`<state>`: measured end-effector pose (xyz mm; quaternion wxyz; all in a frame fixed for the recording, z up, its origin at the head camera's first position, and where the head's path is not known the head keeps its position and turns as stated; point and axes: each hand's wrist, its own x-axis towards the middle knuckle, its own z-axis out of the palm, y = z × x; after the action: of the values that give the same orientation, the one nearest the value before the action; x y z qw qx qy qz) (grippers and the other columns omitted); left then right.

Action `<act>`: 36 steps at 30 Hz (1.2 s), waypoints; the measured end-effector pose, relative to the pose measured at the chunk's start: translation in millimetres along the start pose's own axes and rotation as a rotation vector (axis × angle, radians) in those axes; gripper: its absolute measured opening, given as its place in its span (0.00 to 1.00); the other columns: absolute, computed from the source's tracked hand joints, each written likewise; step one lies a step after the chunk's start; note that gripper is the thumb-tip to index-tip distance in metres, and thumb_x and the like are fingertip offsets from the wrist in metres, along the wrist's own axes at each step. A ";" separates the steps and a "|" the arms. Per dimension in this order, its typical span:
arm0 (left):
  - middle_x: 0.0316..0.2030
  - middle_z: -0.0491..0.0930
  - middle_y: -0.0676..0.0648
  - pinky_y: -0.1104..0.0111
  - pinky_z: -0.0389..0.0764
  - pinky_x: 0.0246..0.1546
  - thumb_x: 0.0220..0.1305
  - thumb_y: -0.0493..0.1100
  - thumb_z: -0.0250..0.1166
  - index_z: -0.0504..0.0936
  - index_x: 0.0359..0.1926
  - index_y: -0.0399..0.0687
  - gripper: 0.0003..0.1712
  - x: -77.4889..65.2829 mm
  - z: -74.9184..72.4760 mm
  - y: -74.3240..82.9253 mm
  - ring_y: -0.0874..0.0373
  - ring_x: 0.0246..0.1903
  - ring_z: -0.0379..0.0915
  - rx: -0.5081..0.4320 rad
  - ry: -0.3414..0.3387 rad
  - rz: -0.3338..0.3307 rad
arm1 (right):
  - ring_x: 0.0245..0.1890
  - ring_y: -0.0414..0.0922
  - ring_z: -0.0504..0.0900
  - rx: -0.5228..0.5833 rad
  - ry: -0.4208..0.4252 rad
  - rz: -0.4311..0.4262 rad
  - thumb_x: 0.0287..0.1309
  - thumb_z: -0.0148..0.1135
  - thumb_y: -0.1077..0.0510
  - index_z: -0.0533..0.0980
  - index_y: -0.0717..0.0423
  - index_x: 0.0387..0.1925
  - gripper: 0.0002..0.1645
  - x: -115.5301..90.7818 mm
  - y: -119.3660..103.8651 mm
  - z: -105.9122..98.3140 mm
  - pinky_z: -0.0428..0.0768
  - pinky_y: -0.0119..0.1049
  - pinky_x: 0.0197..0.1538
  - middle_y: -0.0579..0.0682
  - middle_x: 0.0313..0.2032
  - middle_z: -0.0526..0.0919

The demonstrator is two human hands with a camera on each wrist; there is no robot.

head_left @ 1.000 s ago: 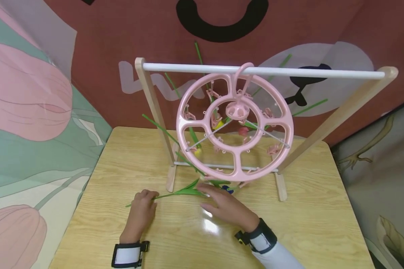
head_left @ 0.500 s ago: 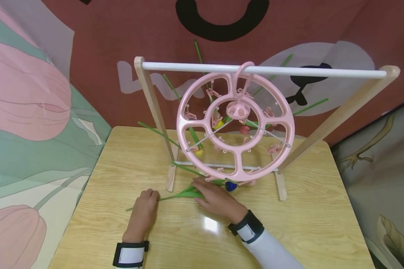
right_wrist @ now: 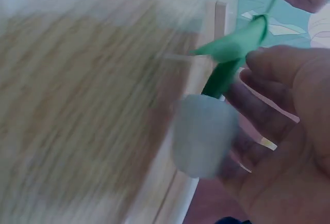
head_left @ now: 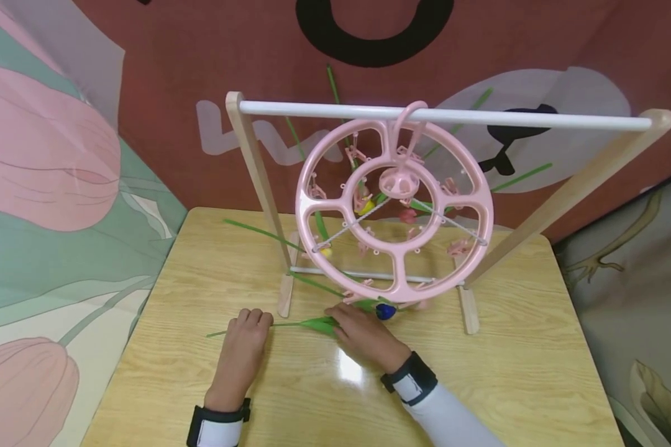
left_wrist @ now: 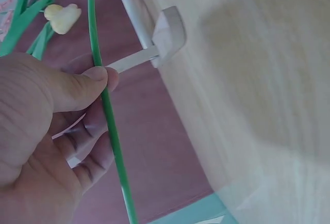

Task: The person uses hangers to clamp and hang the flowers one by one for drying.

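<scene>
In the left wrist view, thumb and forefinger of my left hand (head_left: 246,341) pinch the green stem (left_wrist: 110,115) of an artificial tulip. My right hand (head_left: 366,332) holds the same tulip near its leaves (head_left: 320,324), thumb against the green in the right wrist view. Below those fingers the white tulip head (right_wrist: 203,136) hangs, blurred; in the head view it is hidden. Just beyond the right hand is a blue tulip (head_left: 385,311) at the near rim of a round pink clip hanger (head_left: 394,261).
The hanger hooks over the white bar (head_left: 324,111) of a wooden stand, its feet (head_left: 470,311) on the wooden table (head_left: 525,372). Several tulips hang from the clips, including a yellow one (head_left: 366,207) and a red one (head_left: 407,215), their green stems sticking out.
My right hand has moved left and its fingers have closed on the tulip near the leaves. The left hand has shifted slightly up and right with the stem.
</scene>
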<state>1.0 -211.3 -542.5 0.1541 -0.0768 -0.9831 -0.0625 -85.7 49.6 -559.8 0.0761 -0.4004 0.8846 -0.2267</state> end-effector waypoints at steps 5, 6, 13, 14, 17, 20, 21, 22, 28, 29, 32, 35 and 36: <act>0.37 0.83 0.42 0.61 0.75 0.31 0.50 0.21 0.74 0.82 0.39 0.39 0.17 3.5 -6.4 5.1 0.46 0.39 0.74 -0.012 0.031 0.034 | 0.42 0.40 0.82 -0.015 0.077 -0.012 0.69 0.65 0.57 0.84 0.47 0.47 0.08 -5.3 5.6 6.0 0.84 0.34 0.49 0.40 0.41 0.84; 0.38 0.83 0.41 0.60 0.75 0.32 0.49 0.21 0.74 0.83 0.39 0.39 0.17 3.9 -7.2 6.1 0.45 0.40 0.75 -0.019 0.040 0.036 | 0.41 0.39 0.81 -0.007 0.085 -0.007 0.68 0.66 0.56 0.84 0.45 0.45 0.06 -6.4 5.8 6.3 0.83 0.33 0.48 0.39 0.39 0.84; 0.37 0.82 0.40 0.55 0.80 0.34 0.58 0.26 0.69 0.84 0.36 0.35 0.06 3.9 -5.7 12.8 0.44 0.38 0.77 -0.120 0.225 0.083 | 0.42 0.39 0.84 0.077 0.185 0.012 0.64 0.69 0.58 0.84 0.47 0.41 0.05 -16.2 7.9 5.4 0.85 0.37 0.49 0.40 0.39 0.86; 0.36 0.82 0.41 0.56 0.80 0.32 0.58 0.28 0.70 0.83 0.35 0.36 0.05 3.2 -4.2 14.6 0.45 0.37 0.78 -0.158 0.253 0.090 | 0.42 0.40 0.84 0.086 0.192 0.021 0.64 0.69 0.59 0.84 0.48 0.42 0.05 -18.0 8.5 5.2 0.85 0.38 0.51 0.41 0.40 0.87; 0.35 0.85 0.44 0.60 0.85 0.33 0.57 0.33 0.75 0.85 0.36 0.38 0.07 1.5 2.0 23.8 0.50 0.35 0.82 -0.308 0.251 0.066 | 0.44 0.41 0.85 0.116 0.200 0.045 0.64 0.69 0.60 0.83 0.50 0.43 0.06 -23.4 8.0 2.3 0.84 0.41 0.54 0.42 0.41 0.87; 0.40 0.88 0.45 0.64 0.89 0.38 0.55 0.35 0.79 0.87 0.43 0.39 0.15 0.5 12.5 36.4 0.52 0.38 0.86 -0.572 0.118 -0.027 | 0.43 0.40 0.84 0.159 0.220 0.052 0.64 0.69 0.61 0.83 0.50 0.44 0.07 -28.6 4.9 -2.0 0.84 0.39 0.52 0.42 0.41 0.87; 0.43 0.89 0.44 0.64 0.90 0.41 0.56 0.36 0.78 0.87 0.47 0.39 0.17 0.5 16.3 40.9 0.51 0.41 0.87 -0.686 0.062 -0.072 | 0.42 0.39 0.83 0.179 0.230 0.048 0.64 0.69 0.61 0.83 0.50 0.44 0.08 -30.2 3.7 -3.3 0.85 0.38 0.50 0.42 0.40 0.86; 0.46 0.89 0.43 0.65 0.90 0.42 0.57 0.36 0.78 0.86 0.50 0.39 0.19 1.1 19.8 45.3 0.50 0.42 0.87 -0.803 0.009 -0.119 | 0.41 0.39 0.83 0.197 0.238 0.048 0.64 0.69 0.61 0.83 0.50 0.44 0.08 -31.7 2.5 -4.5 0.85 0.36 0.48 0.41 0.40 0.86; 0.52 0.86 0.36 0.65 0.88 0.51 0.65 0.37 0.72 0.83 0.57 0.35 0.21 11.5 29.4 68.8 0.48 0.51 0.86 -1.376 -0.146 -0.312 | 0.37 0.35 0.80 0.283 0.276 0.055 0.62 0.71 0.62 0.83 0.51 0.43 0.08 -38.7 -3.4 -11.8 0.84 0.27 0.39 0.41 0.37 0.83; 0.52 0.86 0.36 0.65 0.88 0.52 0.66 0.37 0.71 0.83 0.57 0.34 0.20 13.5 29.4 72.2 0.50 0.51 0.87 -1.426 -0.141 -0.326 | 0.37 0.35 0.80 0.290 0.280 0.058 0.62 0.71 0.62 0.83 0.51 0.43 0.09 -39.7 -4.0 -13.1 0.85 0.27 0.39 0.41 0.37 0.83; 0.52 0.86 0.32 0.65 0.87 0.53 0.66 0.35 0.70 0.83 0.55 0.30 0.18 18.5 30.7 82.1 0.55 0.50 0.87 -1.524 -0.096 -0.357 | 0.36 0.35 0.81 0.311 0.293 0.052 0.62 0.71 0.62 0.83 0.51 0.44 0.09 -42.3 -4.7 -16.3 0.86 0.26 0.40 0.42 0.38 0.83; 0.49 0.86 0.30 0.65 0.88 0.52 0.66 0.33 0.69 0.82 0.53 0.27 0.17 21.1 32.5 91.8 0.57 0.48 0.88 -1.585 -0.050 -0.401 | 0.37 0.35 0.82 0.323 0.317 0.030 0.60 0.72 0.63 0.83 0.53 0.44 0.11 -44.8 -4.7 -18.2 0.87 0.26 0.41 0.43 0.38 0.83; 0.48 0.86 0.29 0.66 0.88 0.51 0.66 0.32 0.69 0.82 0.53 0.25 0.17 21.5 33.4 94.8 0.57 0.47 0.88 -1.601 -0.035 -0.413 | 0.37 0.36 0.82 0.324 0.325 0.022 0.59 0.73 0.63 0.83 0.53 0.44 0.11 -45.5 -4.7 -18.5 0.87 0.26 0.41 0.44 0.38 0.83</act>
<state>-12.9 -110.6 -557.9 0.0227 0.0179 -0.6378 -0.7697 -58.0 87.0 -543.4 -0.0015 -0.3315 0.8415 -0.4267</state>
